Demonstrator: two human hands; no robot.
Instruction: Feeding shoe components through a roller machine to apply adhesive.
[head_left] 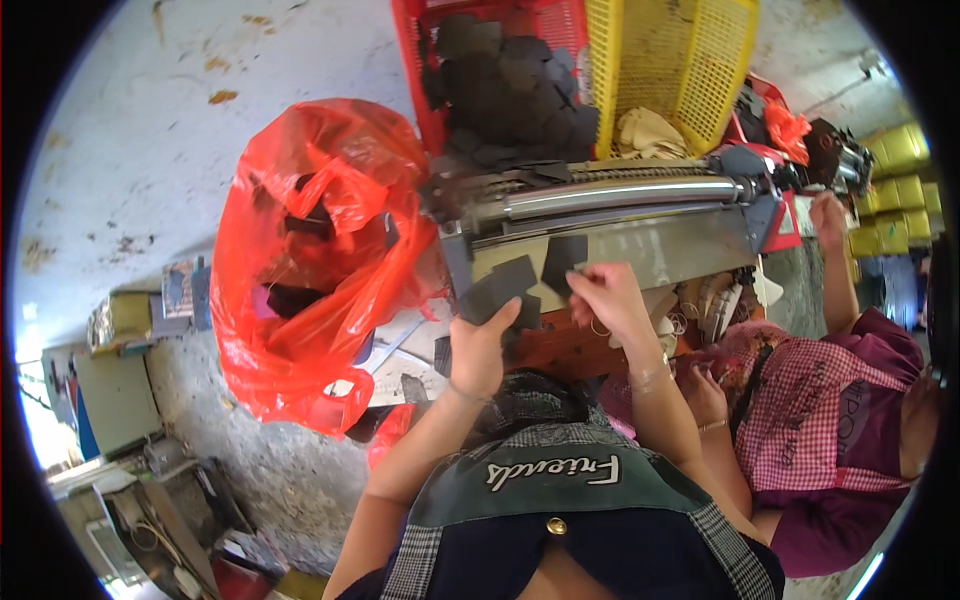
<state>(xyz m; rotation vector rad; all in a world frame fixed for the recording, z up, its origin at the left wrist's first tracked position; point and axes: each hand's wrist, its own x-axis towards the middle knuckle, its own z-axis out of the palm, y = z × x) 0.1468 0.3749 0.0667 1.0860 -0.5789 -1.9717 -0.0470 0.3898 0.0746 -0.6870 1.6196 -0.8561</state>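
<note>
My left hand (pixel 478 350) is closed around several dark flat pieces (pixel 492 290) of thin sheet material, fanned out with the thumb on top. To their right, my right hand (pixel 615 300) pinches one dark piece (pixel 566 258) by its lower edge, between thumb and fingers. This piece lies over the pale front plate (pixel 650 245) of a roller machine. Behind the plate runs a shiny metal roller (pixel 630 198). On the machine's far side, a few loose dark pieces (pixel 540 172) rest.
A red plastic bag (pixel 390 265) bulges at the left. Beyond the machine stand a red basket (pixel 408 70) full of dark pieces and a yellow basket (pixel 690 85) with cream pieces (pixel 650 135). Close on my right sits a co-worker (pixel 810 420) in a checked apron, one arm raised.
</note>
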